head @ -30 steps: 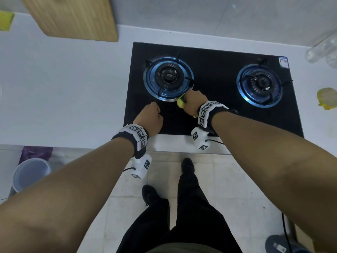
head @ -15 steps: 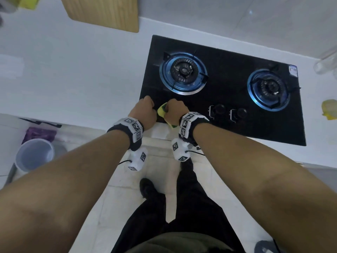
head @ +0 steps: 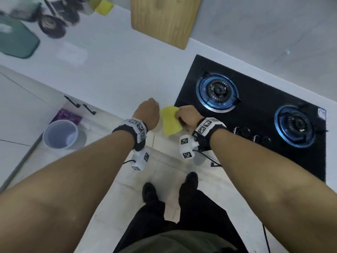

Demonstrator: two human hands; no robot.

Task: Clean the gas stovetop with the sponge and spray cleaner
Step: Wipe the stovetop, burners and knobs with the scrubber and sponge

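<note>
Right hand (head: pixel 187 116) grips sponge (head: pixel 170 123) past stovetop (head: pixel 255 99) edge; left hand (head: pixel 147 114) fisted beside it

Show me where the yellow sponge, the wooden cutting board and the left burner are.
yellow sponge (head: pixel 170 123): head view, middle of its exposed yellow face.
wooden cutting board (head: pixel 165 19): head view, centre of the board's flat wood surface.
left burner (head: pixel 217 90): head view, dark burner cap inside the blue ring.

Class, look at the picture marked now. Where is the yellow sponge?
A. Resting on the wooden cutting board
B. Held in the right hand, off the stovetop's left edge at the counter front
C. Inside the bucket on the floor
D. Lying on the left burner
B: the right hand grips the yellow sponge left of the black stovetop, over the counter's front edge.
</note>
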